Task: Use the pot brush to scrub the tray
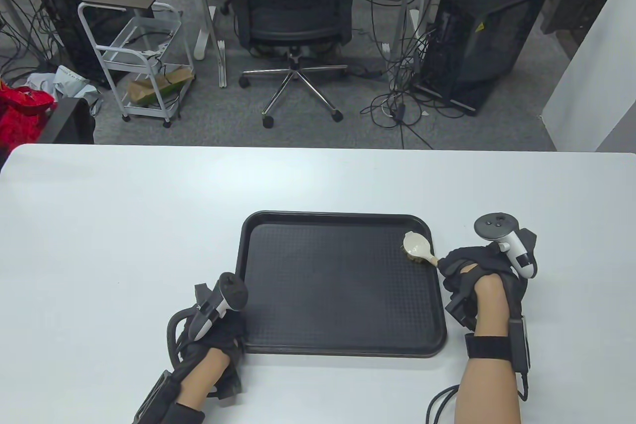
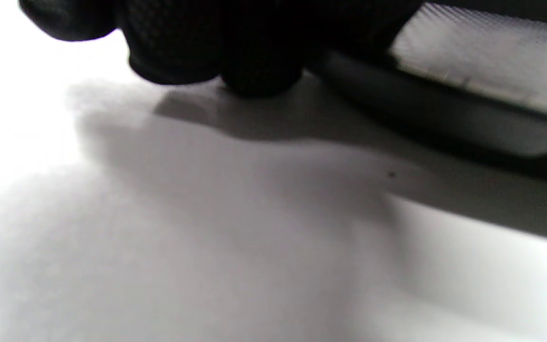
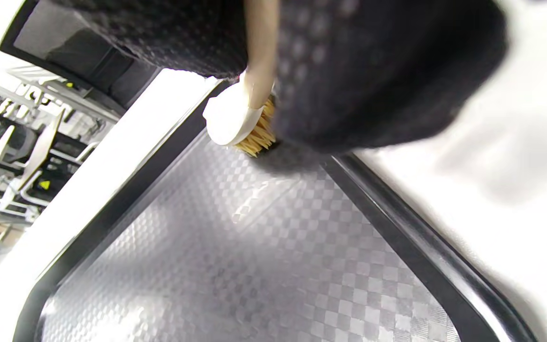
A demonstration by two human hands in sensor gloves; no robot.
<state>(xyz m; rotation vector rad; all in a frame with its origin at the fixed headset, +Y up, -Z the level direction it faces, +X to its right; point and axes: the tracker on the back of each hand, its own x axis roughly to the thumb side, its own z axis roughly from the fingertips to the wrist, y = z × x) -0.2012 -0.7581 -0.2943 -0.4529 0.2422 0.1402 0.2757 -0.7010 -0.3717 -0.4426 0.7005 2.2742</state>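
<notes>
Your right hand has its fingers wrapped around the handle of the pot brush. The round head sticks out just past those fingers and sits bristles-down in the far right corner of the black tray, right by the rim. The tray lies flat on the white table between your two hands. Your left hand rests at the tray's near left corner, its fingers curled down at the table beside the rim. Whether they actually grip that edge, I can't tell.
</notes>
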